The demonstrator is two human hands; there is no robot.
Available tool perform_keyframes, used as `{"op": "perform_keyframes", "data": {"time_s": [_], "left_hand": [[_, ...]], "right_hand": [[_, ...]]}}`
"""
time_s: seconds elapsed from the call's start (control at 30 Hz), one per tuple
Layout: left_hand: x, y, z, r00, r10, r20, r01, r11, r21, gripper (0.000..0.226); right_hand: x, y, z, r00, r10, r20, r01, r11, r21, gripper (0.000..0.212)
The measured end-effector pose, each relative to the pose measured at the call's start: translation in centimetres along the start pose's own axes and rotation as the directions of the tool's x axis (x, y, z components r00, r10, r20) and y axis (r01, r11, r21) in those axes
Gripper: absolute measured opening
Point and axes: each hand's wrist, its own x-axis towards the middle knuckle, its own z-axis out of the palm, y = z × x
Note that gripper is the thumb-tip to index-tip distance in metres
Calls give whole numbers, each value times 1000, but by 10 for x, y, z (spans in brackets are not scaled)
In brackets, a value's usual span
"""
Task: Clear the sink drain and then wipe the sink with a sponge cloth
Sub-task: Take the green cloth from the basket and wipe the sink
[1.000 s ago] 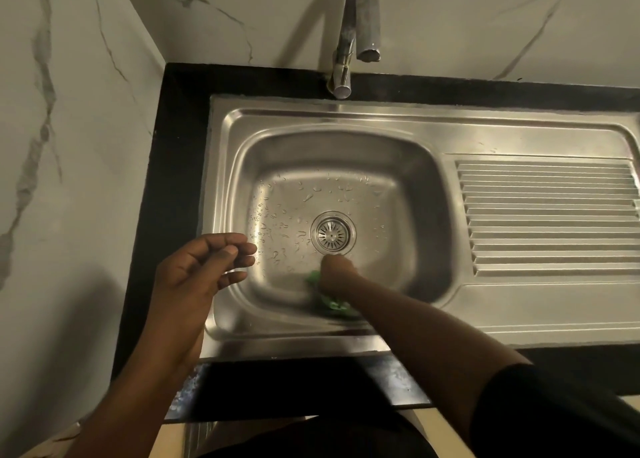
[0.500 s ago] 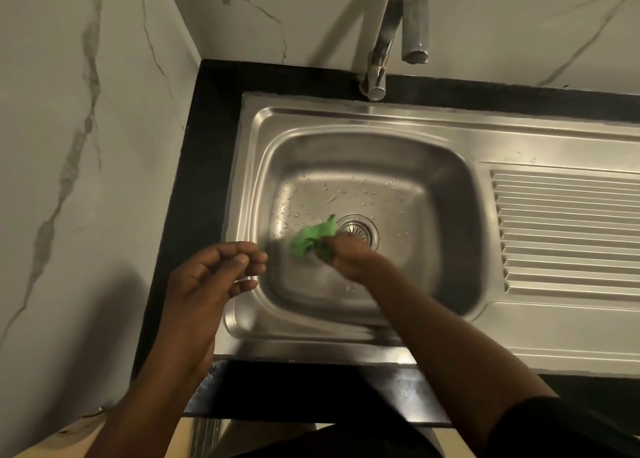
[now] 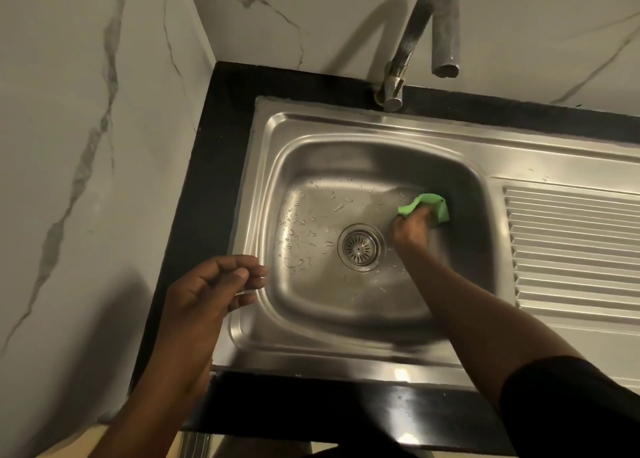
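Observation:
A steel sink (image 3: 346, 128) is set in a black counter, with a round drain strainer (image 3: 360, 247) at the middle of its wet basin. My right hand (image 3: 414, 227) is down in the basin, right of the drain, and grips a crumpled green sponge cloth (image 3: 427, 204) pressed against the basin floor near the far right wall. My left hand (image 3: 214, 289) hovers above the sink's left rim, fingers loosely curled and holding nothing. Water drops lie on the basin floor left of the drain.
A curved metal tap (image 3: 415, 42) rises behind the sink, its spout over the basin's far edge. A ribbed draining board (image 3: 571, 243) lies to the right. White marble walls (image 3: 86, 146) close in at the left and back. The black counter edge (image 3: 311, 405) runs along the front.
My right hand has swept the green cloth from the near side of the drain, round its left, to the far right of the basin. The left hand has stayed by the left rim.

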Motion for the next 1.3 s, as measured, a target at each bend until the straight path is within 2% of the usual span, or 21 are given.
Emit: {"op": "perform_keyframes", "data": {"time_s": [0.07, 0.17, 0.23, 0.27, 0.33, 0.37, 0.43, 0.47, 0.57, 0.63, 0.77, 0.8, 0.87, 0.97, 1.0, 1.1, 1.17, 1.23, 1.3], "left_hand": [[-2, -1, -4, 1000, 3, -14, -3, 1000, -10, 15], [-8, -6, -10, 1000, 0, -25, 0, 1000, -14, 28], [-11, -11, -14, 999, -11, -50, 10, 1000, -18, 19], [-12, -12, -13, 998, -24, -57, 23, 999, -23, 14], [-15, -15, -14, 997, -49, -63, 49, 999, -13, 28], [-15, -15, -14, 996, -63, -59, 62, 998, -16, 30], [-18, -11, -14, 995, -74, -60, 72, 997, -36, 20], [-20, -9, -14, 995, -78, -58, 75, 996, -47, 13], [-23, -8, -14, 995, -74, -72, 70, 996, -52, 12], [-26, -6, -11, 994, -74, -85, 70, 996, -47, 25], [-29, 0, 0, 998, -49, -44, 48, 999, -7, 36], [-29, 3, 3, 999, -40, -28, 40, 999, -9, 36], [-28, 8, 7, 1000, -28, 0, 28, 1000, -10, 36], [-27, 15, 13, 1000, -5, 24, 5, 1000, -9, 35], [-26, 16, 14, 1000, 3, 24, -2, 1000, -11, 35], [-25, 19, 17, 999, 19, 31, -18, 1000, -18, 37], [-23, 18, 17, 999, 25, 36, -24, 999, -26, 37], [-21, 16, 16, 998, 33, 46, -32, 999, -33, 37], [-19, 14, 16, 998, 31, 49, -29, 999, -42, 35]], "right_hand": [[12, -8, 15, 998, -21, 67, 26, 996, -85, 57], [26, -32, 37, 996, -26, 90, 52, 952, -301, 73], [22, -50, 56, 991, -22, 131, 71, 919, -387, 79], [17, -60, 68, 983, -48, 176, 118, 903, -412, 79], [-1, -81, 97, 942, -142, 303, 265, 869, -418, 79], [-15, -91, 114, 903, -202, 379, 355, 847, -396, 80], [-43, -104, 144, 801, -311, 511, 513, 796, -321, 84], [-56, -106, 152, 757, -344, 555, 567, 767, -299, 84], [-63, -95, 145, 648, -396, 651, 706, 633, -318, 83], [-59, -83, 127, 531, -395, 750, 810, 497, -312, 85], [-82, -56, 101, 292, -344, 893, 931, 318, -182, 83], [-90, -47, 96, 239, -329, 913, 945, 295, -141, 81], [-107, -30, 84, 187, -259, 948, 936, 340, -92, 78], [-125, -16, 68, 240, -88, 967, 806, 573, -148, 68], [-128, -17, 63, 254, -56, 965, 767, 620, -166, 61], [-128, -27, 45, 301, -48, 952, 733, 650, -199, 35], [-122, -32, 26, 330, -54, 942, 655, 732, -187, 21], [-108, -32, -3, 419, -87, 904, 442, 889, -119, 23], [-86, -28, -35, 521, -105, 847, 214, 977, -11, 24]]}}
